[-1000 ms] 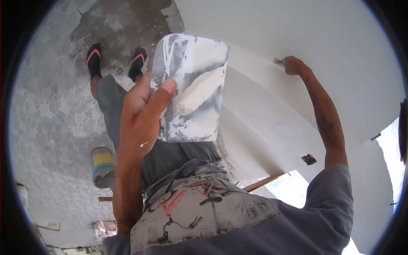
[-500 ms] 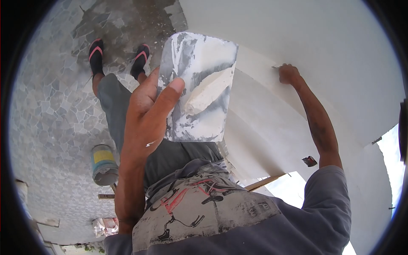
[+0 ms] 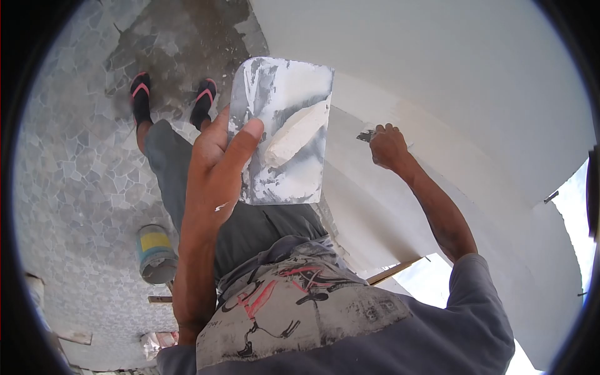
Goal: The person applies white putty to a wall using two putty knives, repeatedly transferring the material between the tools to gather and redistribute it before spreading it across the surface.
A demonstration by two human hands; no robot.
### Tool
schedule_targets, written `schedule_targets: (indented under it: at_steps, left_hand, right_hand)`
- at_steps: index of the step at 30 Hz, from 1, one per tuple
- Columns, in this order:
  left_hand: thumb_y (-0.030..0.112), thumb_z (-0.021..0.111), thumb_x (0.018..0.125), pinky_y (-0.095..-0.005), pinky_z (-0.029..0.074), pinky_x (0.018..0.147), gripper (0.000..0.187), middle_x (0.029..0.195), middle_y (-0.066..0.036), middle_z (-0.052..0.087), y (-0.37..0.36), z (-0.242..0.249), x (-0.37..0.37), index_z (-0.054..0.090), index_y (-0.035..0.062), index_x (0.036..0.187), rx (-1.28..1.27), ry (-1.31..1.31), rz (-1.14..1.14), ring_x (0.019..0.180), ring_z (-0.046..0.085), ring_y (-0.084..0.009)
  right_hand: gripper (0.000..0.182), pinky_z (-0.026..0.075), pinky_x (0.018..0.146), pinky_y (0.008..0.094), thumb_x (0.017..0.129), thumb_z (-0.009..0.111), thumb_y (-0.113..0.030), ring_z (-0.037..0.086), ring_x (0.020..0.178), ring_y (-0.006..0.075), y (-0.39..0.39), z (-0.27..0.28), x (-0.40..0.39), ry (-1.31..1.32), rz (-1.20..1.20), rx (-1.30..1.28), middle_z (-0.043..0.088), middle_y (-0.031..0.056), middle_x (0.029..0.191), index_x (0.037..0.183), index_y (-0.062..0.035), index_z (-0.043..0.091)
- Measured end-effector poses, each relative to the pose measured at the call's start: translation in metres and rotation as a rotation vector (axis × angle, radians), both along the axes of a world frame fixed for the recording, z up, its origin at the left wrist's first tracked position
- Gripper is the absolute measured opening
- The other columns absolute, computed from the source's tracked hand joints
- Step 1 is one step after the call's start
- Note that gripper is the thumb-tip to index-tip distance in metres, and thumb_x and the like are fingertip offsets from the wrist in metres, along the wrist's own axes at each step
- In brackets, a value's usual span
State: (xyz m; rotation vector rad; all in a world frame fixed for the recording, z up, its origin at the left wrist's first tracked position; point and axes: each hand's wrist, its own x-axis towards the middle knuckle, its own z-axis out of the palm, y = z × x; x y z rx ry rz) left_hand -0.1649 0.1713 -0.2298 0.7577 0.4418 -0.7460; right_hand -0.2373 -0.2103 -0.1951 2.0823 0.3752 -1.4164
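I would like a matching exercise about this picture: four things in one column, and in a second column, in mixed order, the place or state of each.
Things:
1. plaster board
2. scraper
3. paint can
4. sandals

Places or states:
A. standing on the stone floor, with a yellow label
B. gripped in the right hand, against the white wall
C. held up by the left hand, smeared with white paste
D. black with pink straps, on the feet

Pairs: 1-C, 2-B, 3-A, 4-D

left hand (image 3: 215, 169) gripping putty board (image 3: 281, 131) — right hand (image 3: 387, 147), wall (image 3: 450, 75)
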Motion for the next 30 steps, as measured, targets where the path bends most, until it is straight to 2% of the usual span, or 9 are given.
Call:
schedule_targets:
  at_steps: [4, 7, 8, 9, 12, 15, 18, 30]
  left_hand:
    - [0.021, 0.051, 0.1, -0.0234, 0.044, 0.088, 0.041, 0.112, -0.008, 0.065, -0.007, -0.01, 0.003, 0.052, -0.0073, 0.13, -0.053, 0.051, 0.042, 0.097, 0.059, -0.0103]
    - [0.018, 0.055, 0.098, -0.0255, 0.045, 0.093, 0.049, 0.123, -0.014, 0.061, -0.011, -0.028, 0.003, 0.044, -0.008, 0.138, -0.054, 0.055, 0.032, 0.108, 0.06, -0.0147]
    - [0.019, 0.055, 0.098, -0.0245, 0.044, 0.093, 0.047, 0.121, -0.012, 0.062, -0.031, -0.01, 0.004, 0.047, -0.007, 0.136, -0.024, 0.026, 0.002, 0.105, 0.06, -0.0131]
    - [0.02, 0.055, 0.098, -0.024, 0.044, 0.092, 0.046, 0.12, -0.01, 0.062, -0.032, -0.013, 0.002, 0.047, -0.0068, 0.136, -0.003, 0.0, -0.019, 0.104, 0.06, -0.0123]
    - [0.021, 0.055, 0.099, -0.0232, 0.045, 0.088, 0.043, 0.115, -0.007, 0.063, -0.031, -0.015, 0.003, 0.051, -0.0062, 0.132, 0.029, -0.049, -0.07, 0.099, 0.059, -0.0093]
    - [0.021, 0.055, 0.099, -0.0234, 0.045, 0.086, 0.042, 0.111, -0.006, 0.064, -0.031, -0.013, 0.006, 0.052, -0.0059, 0.13, 0.029, -0.052, -0.092, 0.096, 0.059, -0.0076]
    - [0.02, 0.054, 0.099, -0.0235, 0.045, 0.085, 0.041, 0.111, -0.006, 0.065, -0.025, -0.011, 0.009, 0.052, -0.0055, 0.13, 0.062, -0.048, -0.137, 0.096, 0.059, -0.0073]
    - [0.019, 0.054, 0.099, -0.0239, 0.046, 0.083, 0.039, 0.111, -0.006, 0.064, -0.033, -0.014, 0.012, 0.052, -0.0057, 0.13, 0.042, -0.064, -0.144, 0.095, 0.059, -0.0077]
  right_hand:
    - [0.023, 0.052, 0.072, 0.0411, 0.078, 0.058, -0.004, 0.062, 0.082, 0.0307, 0.044, 0.022, 0.019, 0.171, -0.156, 0.035, 0.064, 0.0186, 0.091, 0.097, 0.0025, 0.069]
    - [0.032, 0.053, 0.075, 0.0421, 0.083, 0.051, 0.0, 0.063, 0.085, 0.0304, 0.061, 0.049, 0.06, -0.143, -0.374, 0.28, 0.066, 0.0166, 0.098, 0.113, 0.0014, 0.064]
    - [0.036, 0.053, 0.078, 0.042, 0.085, 0.048, 0.003, 0.064, 0.089, 0.0303, 0.06, 0.084, 0.079, -0.2, -0.451, 0.32, 0.067, 0.0153, 0.102, 0.118, -0.0002, 0.062]
    - [0.04, 0.054, 0.08, 0.0418, 0.087, 0.045, 0.006, 0.064, 0.093, 0.0301, 0.077, 0.101, 0.094, -0.25, -0.524, 0.345, 0.067, 0.014, 0.107, 0.123, -0.0019, 0.06]
    - [0.049, 0.053, 0.088, 0.04, 0.08, 0.05, 0.012, 0.063, 0.105, 0.0306, 0.106, 0.123, 0.105, -0.339, -0.524, 0.638, 0.065, 0.0136, 0.118, 0.126, -0.0049, 0.059]
    - [0.059, 0.051, 0.094, 0.0417, 0.072, 0.054, 0.016, 0.061, 0.113, 0.0303, 0.122, 0.124, 0.109, -0.369, -0.303, 0.972, 0.064, 0.0116, 0.123, 0.127, -0.0064, 0.058]
    - [0.066, 0.049, 0.097, 0.0448, 0.066, 0.059, 0.015, 0.059, 0.118, 0.0297, 0.134, 0.119, 0.11, -0.379, -0.092, 1.099, 0.061, 0.0094, 0.129, 0.128, -0.0078, 0.058]
    - [0.075, 0.044, 0.104, 0.0446, 0.064, 0.066, 0.012, 0.051, 0.128, 0.0266, 0.138, 0.092, 0.096, -0.252, -0.027, 1.077, 0.052, 0.0081, 0.14, 0.134, -0.0094, 0.054]
